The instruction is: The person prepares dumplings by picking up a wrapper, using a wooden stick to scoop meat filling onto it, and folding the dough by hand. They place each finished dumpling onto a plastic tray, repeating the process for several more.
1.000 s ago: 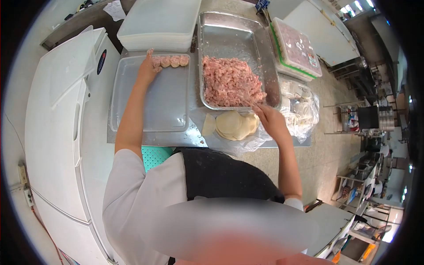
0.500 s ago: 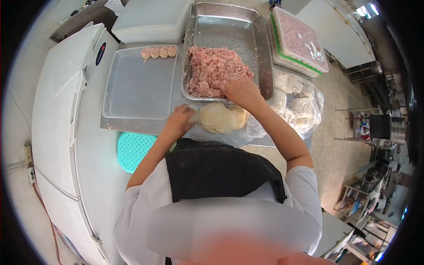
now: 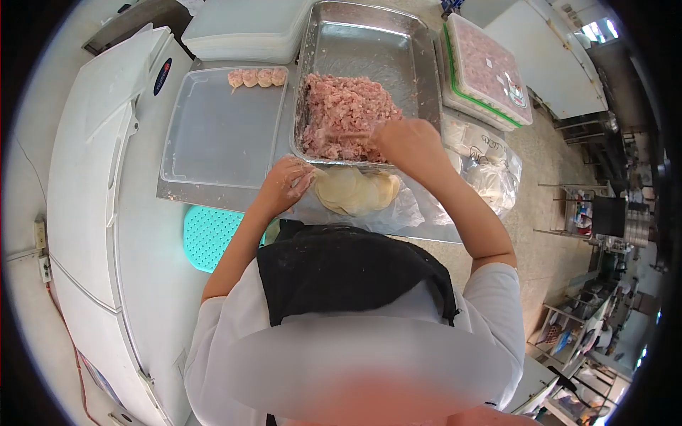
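Observation:
Ground meat [image 3: 348, 106] fills the near left part of a deep metal tray [image 3: 420, 50]. My right hand [image 3: 412, 145] is closed over the tray's near right side, at the meat's edge; whatever its fingers hold is hidden. My left hand [image 3: 285, 186] is curled at the tray's near left corner, pinching a thin pale wrapper [image 3: 317, 175] that only partly shows. Right beside it, a loose pile of round dough wrappers [image 3: 353, 192] lies on clear plastic. A few filled dumplings [image 3: 257, 77] sit in a row at the far edge of a translucent plastic tray [image 3: 220, 135].
Stacked plastic lids [image 3: 241, 32] stand at the far left. On the right are a green-rimmed container [image 3: 490, 67] and bagged wrapper packs [image 3: 490, 167]. A turquoise perforated stool [image 3: 212, 238] is below the table's left side, next to a white freezer [image 3: 85, 170].
My right hand has drawn slightly right at the meat's edge. My left hand has risen a little toward the tray corner, its fingers curling more.

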Motion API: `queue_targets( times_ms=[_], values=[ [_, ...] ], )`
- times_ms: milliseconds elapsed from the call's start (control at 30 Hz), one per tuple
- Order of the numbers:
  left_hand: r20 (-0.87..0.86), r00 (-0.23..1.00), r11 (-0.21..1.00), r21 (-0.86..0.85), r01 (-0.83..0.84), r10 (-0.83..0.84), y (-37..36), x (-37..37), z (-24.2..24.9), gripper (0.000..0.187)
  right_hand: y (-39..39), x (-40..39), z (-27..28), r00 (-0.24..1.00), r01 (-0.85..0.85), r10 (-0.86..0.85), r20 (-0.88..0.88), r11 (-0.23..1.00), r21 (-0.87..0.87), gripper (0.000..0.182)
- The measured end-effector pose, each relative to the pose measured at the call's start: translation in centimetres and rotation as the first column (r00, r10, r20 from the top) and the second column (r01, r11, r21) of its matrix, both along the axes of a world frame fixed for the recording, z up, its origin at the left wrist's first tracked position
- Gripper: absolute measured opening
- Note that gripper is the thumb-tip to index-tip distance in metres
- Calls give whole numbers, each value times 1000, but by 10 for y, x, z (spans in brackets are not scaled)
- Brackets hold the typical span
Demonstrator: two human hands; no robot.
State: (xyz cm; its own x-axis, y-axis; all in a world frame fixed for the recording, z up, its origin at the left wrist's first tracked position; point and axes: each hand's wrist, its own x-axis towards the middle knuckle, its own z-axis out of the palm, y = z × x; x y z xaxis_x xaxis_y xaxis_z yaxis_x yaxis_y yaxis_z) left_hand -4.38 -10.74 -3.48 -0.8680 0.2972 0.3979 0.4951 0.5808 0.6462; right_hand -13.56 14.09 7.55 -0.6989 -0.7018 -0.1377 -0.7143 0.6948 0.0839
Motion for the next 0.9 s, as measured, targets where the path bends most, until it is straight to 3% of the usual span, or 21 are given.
queue_targets(
  times_ms=[67, 133, 200, 267, 300, 333, 367, 400, 467, 533, 600, 667, 733, 800, 867, 900],
  values=[
    [63, 998, 1000, 7, -9, 9, 0, -2, 3, 15, -8, 10, -15, 999, -34, 34, -16, 999, 20, 19],
    [31, 999, 999, 31, 19, -20, -3, -2, -2, 15, -24, 20, -50, 999, -50, 46, -22, 971, -233, 16],
    [-4, 1000, 998, 58, 30, -30, -9, -4, -6, 15, -25, 12, -46, 1000, -23, 23, -4, 983, -182, 15],
    [66, 992, 989, 102, 104, -111, -17, -9, 1, 16, -27, 12, -21, 999, 26, -23, 25, 991, -133, 15],
    [63, 991, 988, 108, 112, -119, -24, -14, 0, 16, -28, 8, 1, 1000, 11, -12, -26, 999, -32, 14],
    [333, 926, 948, 310, 71, -178, -34, -18, -1, 18, -30, 7, 11, 997, -2, 7, -73, 998, 70, 14],
    [561, 779, 878, 478, -28, -281, -41, -21, -3, 21, -33, 11, 12, 998, 4, 1, -69, 997, 77, 14],
    [561, 776, 874, 485, -24, -290, -43, -24, -5, 21, -35, 17, 13, 997, -3, 7, -80, 999, 52, 13],
    [532, 710, 415, 836, -358, -460, -46, -30, -3, 26, -42, 26, -4, 996, 7, -4, -89, 1000, 30, 13],
    [508, 737, 445, 840, -310, -446, -51, -44, 3, 28, -55, 28, -40, 994, 57, -70, -81, 987, -153, 12],
    [495, 762, 473, 834, -283, -417, -55, -49, 10, 30, -48, 19, -40, 994, 41, -52, -93, 992, -118, 12],
    [476, 755, 95, 867, -490, -450, -49, -59, 25, 29, -51, 19, -10, 993, 33, -43, -113, 995, -95, 12],
    [442, 796, 77, 888, -453, -415, -42, -71, 16, 28, -57, 22, 35, 980, 184, -177, -91, 980, 75, 12],
    [410, 831, 66, 906, -418, -375, -32, -83, -4, 28, -57, 29, -19, 987, 96, -93, -128, 995, 18, 13],
    [414, 897, 352, 872, -341, -155, -17, -90, -24, 28, -56, 35, -38, 985, 17, -23, -174, 999, -40, 13],
    [406, 901, 346, 876, -336, -153, -13, -93, -26, 28, -55, 31, -37, 985, 44, -51, -164, 998, -48, 13]
  ],
)
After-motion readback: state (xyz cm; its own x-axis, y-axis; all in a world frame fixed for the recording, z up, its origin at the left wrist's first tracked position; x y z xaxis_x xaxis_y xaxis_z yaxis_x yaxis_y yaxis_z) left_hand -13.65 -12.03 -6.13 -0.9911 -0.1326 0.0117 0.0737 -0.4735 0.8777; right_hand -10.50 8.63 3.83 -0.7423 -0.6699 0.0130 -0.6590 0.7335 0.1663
